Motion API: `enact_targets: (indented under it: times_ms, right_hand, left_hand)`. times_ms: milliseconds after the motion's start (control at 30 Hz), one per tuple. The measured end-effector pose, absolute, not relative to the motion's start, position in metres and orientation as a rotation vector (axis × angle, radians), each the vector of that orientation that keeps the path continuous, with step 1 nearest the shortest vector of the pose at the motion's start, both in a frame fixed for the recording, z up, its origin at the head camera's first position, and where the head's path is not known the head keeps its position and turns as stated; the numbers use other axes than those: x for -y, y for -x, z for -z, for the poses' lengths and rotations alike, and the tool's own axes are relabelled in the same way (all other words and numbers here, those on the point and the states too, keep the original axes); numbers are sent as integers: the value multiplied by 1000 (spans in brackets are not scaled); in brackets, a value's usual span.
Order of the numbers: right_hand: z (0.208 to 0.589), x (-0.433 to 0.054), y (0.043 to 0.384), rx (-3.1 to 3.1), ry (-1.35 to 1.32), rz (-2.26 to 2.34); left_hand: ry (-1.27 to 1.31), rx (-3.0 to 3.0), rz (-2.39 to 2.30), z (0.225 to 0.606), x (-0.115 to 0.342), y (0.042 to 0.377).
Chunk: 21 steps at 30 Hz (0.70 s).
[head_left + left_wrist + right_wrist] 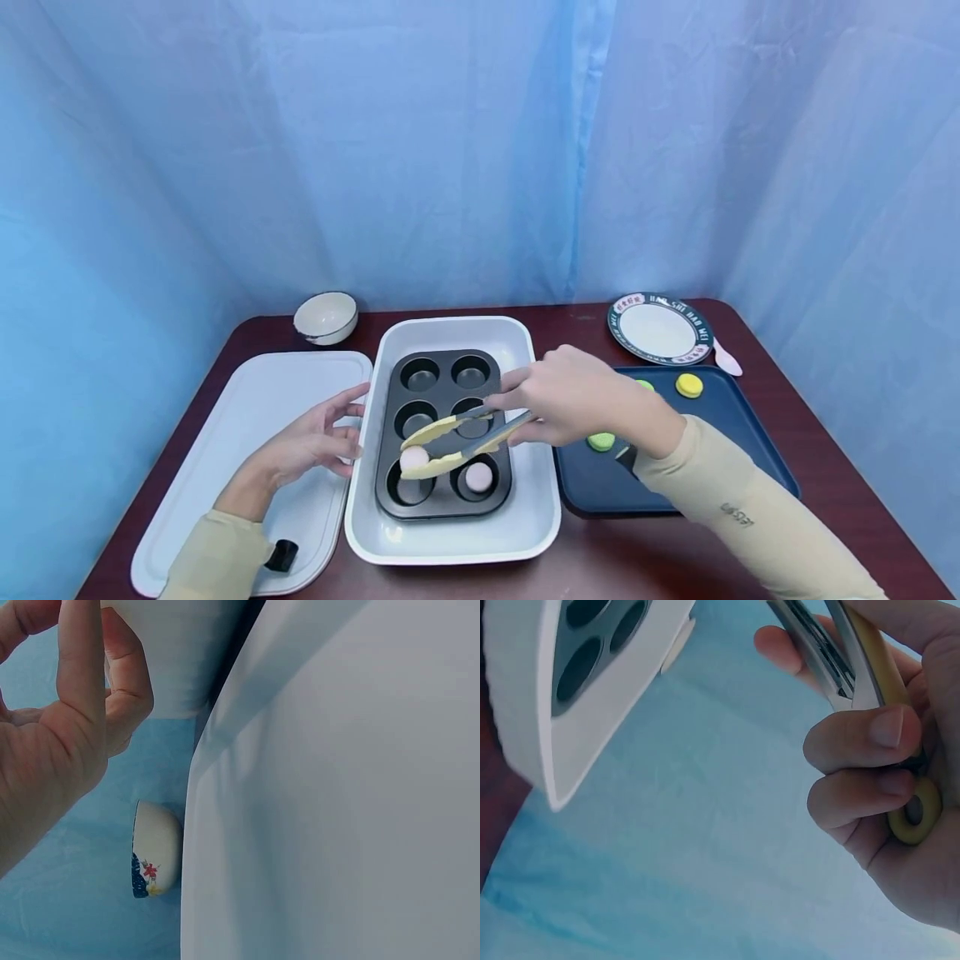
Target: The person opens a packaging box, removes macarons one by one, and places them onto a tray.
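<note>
My right hand [566, 396] grips a pair of metal tongs [491, 440] with yellow tips; in the right wrist view, its fingers [862, 739] wrap round the handles. A pale pink round piece [414, 459] sits between the tong tips, over the front left cup of a dark muffin tin [442, 505]. Another pale pink round piece [478, 477] lies in the front right cup. The tin stands in a deep white tray [450, 546]. At that tray's left side, my left hand [315, 437] has loosely bent fingers and holds nothing; whether it touches the rim I cannot tell.
Left lies a white board [285, 375], with a white bowl [326, 318] behind it. On the right, a dark blue tray [738, 433] bears yellow [689, 385] and green [601, 442] macaron-like pieces. Behind stand a green-rimmed plate [660, 329] and a white spoon [727, 360].
</note>
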State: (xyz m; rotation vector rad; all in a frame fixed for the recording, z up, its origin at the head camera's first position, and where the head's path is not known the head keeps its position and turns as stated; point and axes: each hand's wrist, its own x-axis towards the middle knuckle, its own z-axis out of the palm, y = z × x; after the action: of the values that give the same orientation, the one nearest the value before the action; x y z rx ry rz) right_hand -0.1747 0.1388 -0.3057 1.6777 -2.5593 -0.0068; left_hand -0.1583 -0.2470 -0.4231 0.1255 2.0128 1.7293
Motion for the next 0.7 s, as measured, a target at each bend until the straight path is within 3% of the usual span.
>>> enact_targets:
  times_ms: [700]
  right_hand:
    - [310, -290, 163, 2452, -1273, -235]
  left_hand:
    - [-163, -1997, -1747, 423, 248, 158]
